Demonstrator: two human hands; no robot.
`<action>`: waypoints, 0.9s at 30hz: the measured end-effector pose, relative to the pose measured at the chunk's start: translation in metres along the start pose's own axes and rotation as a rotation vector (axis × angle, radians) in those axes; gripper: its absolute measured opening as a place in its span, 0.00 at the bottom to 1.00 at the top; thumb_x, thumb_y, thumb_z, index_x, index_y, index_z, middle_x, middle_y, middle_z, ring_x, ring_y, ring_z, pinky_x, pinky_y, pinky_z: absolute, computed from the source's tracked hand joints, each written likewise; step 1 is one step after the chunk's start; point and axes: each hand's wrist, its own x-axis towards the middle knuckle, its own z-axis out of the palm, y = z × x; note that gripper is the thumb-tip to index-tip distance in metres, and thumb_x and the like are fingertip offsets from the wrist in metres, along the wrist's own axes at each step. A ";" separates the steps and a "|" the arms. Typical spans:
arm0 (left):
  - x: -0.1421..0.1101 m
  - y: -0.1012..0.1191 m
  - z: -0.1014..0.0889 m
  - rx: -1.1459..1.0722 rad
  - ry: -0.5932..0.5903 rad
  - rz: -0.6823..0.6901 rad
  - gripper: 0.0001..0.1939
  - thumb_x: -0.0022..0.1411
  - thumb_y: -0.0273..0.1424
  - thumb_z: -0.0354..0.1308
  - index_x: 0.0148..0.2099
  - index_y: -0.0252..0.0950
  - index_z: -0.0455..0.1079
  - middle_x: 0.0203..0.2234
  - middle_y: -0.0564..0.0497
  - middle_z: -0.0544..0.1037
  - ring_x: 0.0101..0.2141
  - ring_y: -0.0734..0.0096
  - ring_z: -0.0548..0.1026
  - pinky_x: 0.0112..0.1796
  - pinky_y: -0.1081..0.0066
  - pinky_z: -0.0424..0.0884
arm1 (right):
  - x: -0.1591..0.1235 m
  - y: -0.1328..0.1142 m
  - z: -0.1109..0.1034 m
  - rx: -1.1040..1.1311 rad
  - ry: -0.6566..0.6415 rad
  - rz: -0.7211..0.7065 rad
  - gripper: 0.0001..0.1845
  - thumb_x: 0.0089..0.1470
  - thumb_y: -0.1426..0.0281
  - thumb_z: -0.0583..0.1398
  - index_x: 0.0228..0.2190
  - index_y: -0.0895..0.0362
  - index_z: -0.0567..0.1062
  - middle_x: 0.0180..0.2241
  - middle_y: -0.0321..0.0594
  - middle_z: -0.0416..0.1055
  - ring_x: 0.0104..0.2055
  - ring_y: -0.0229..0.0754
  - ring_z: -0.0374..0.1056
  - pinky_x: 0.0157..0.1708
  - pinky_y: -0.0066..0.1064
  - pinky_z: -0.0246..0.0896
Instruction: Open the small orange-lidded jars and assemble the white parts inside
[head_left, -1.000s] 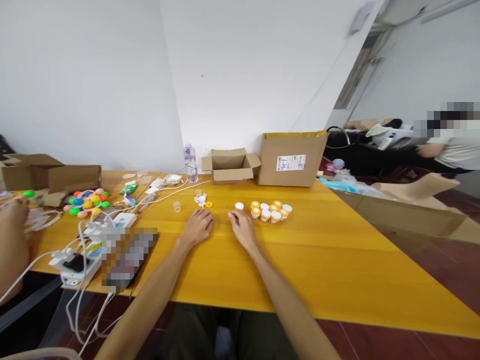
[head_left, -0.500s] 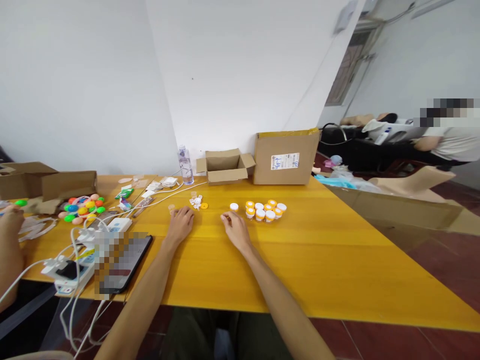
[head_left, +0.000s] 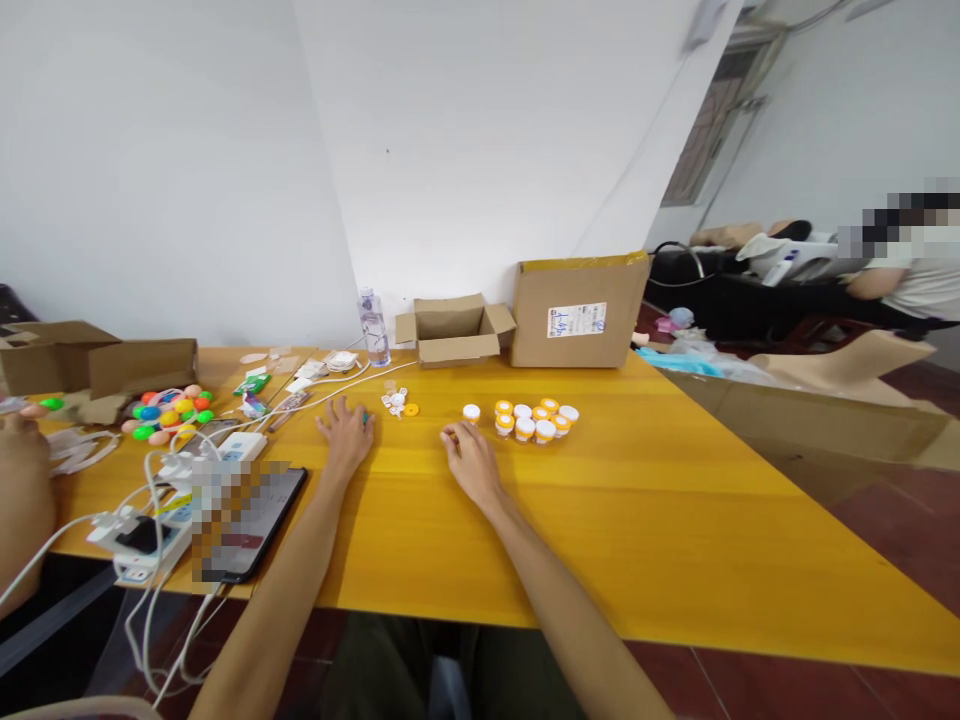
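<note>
My left hand is at the left on the yellow table with its fingers spread. A small teal thing shows between its thumb and index finger; whether it is gripped is unclear. To the right of this hand lie several small white pieces, a yellow-orange ring and a small clear cup. My right hand rests on the table, fingers loosely bent and nothing visible in them. Just beyond its fingertips stands a small white-lidded jar. Several jars with white-and-orange lids cluster to its right.
Behind stand a water bottle, an open carton and a big cardboard box. On the left are a power strip with cables, a tablet, colourful balls and another person's arm.
My left hand has shifted a little left and spread its fingers. The clear cup beside it no longer shows, and a teal spot now appears at its fingers. My right hand stays put.
</note>
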 end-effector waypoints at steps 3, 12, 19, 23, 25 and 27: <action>0.006 -0.003 0.004 -0.043 -0.021 -0.043 0.11 0.66 0.35 0.52 0.44 0.40 0.74 0.61 0.34 0.65 0.63 0.38 0.60 0.55 0.35 0.61 | 0.000 0.001 -0.001 0.001 -0.016 -0.008 0.10 0.62 0.70 0.54 0.32 0.51 0.75 0.35 0.41 0.76 0.38 0.46 0.72 0.39 0.34 0.67; 0.028 -0.017 0.017 -0.150 0.025 -0.104 0.09 0.64 0.33 0.54 0.43 0.38 0.73 0.58 0.34 0.67 0.57 0.42 0.69 0.56 0.43 0.65 | -0.002 0.007 -0.003 -0.006 0.005 -0.034 0.11 0.62 0.69 0.53 0.32 0.50 0.75 0.34 0.41 0.76 0.37 0.46 0.72 0.39 0.35 0.67; 0.041 -0.017 0.021 -0.253 0.055 -0.190 0.07 0.61 0.31 0.58 0.42 0.37 0.71 0.58 0.35 0.66 0.57 0.41 0.69 0.58 0.44 0.64 | -0.002 0.007 -0.008 -0.025 0.049 -0.034 0.12 0.62 0.70 0.52 0.33 0.51 0.75 0.35 0.43 0.75 0.40 0.47 0.71 0.41 0.36 0.67; 0.042 -0.012 0.016 -0.327 0.054 -0.234 0.08 0.61 0.33 0.59 0.43 0.36 0.70 0.60 0.37 0.64 0.59 0.41 0.67 0.59 0.46 0.62 | -0.001 0.007 -0.013 -0.020 0.104 -0.054 0.12 0.62 0.71 0.52 0.37 0.52 0.75 0.38 0.45 0.74 0.43 0.49 0.70 0.46 0.39 0.66; 0.042 -0.011 0.014 -0.363 0.056 -0.250 0.10 0.60 0.34 0.60 0.43 0.37 0.70 0.59 0.37 0.64 0.60 0.42 0.66 0.60 0.46 0.62 | -0.001 0.007 -0.014 -0.035 0.132 -0.056 0.12 0.63 0.71 0.51 0.39 0.52 0.75 0.41 0.46 0.73 0.46 0.49 0.69 0.49 0.41 0.66; 0.042 -0.012 0.014 -0.393 0.063 -0.253 0.10 0.60 0.34 0.60 0.44 0.38 0.71 0.58 0.38 0.66 0.61 0.43 0.65 0.61 0.46 0.62 | -0.001 0.009 -0.014 -0.063 0.159 -0.055 0.13 0.63 0.71 0.51 0.42 0.53 0.75 0.44 0.48 0.72 0.49 0.50 0.68 0.53 0.42 0.64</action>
